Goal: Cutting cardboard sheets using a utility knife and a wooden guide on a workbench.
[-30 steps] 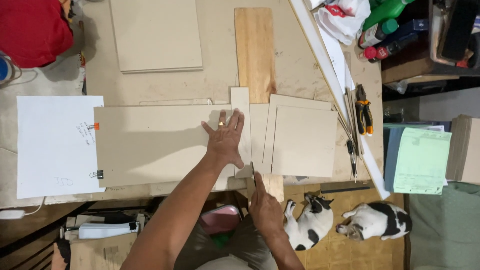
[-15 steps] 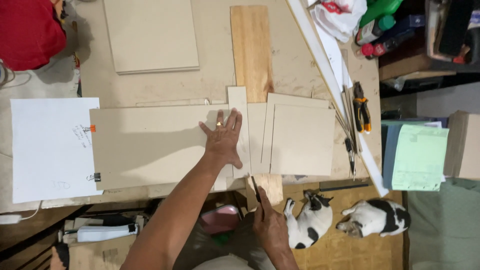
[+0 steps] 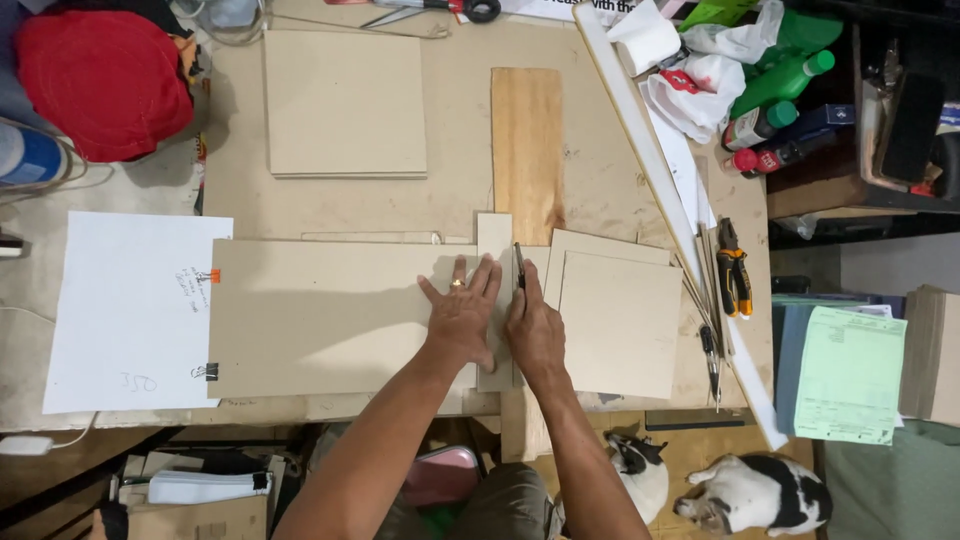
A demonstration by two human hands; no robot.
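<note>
We see the left hand (image 3: 462, 318) spread flat on the narrow guide strip (image 3: 494, 300) over the long board (image 3: 320, 318); the right hand (image 3: 533, 330) grips a knife (image 3: 518, 268) (blade hidden) beside it. If the strip shifts, the cut may wander toward the fingers.

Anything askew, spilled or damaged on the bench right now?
Nothing spilled or broken. The left hand lies flat on the long beige board; the right hand holds a thin dark knife-like tool along a narrow beige strip. Only oddity: two black-and-white animals lying under the bench edge.
</note>
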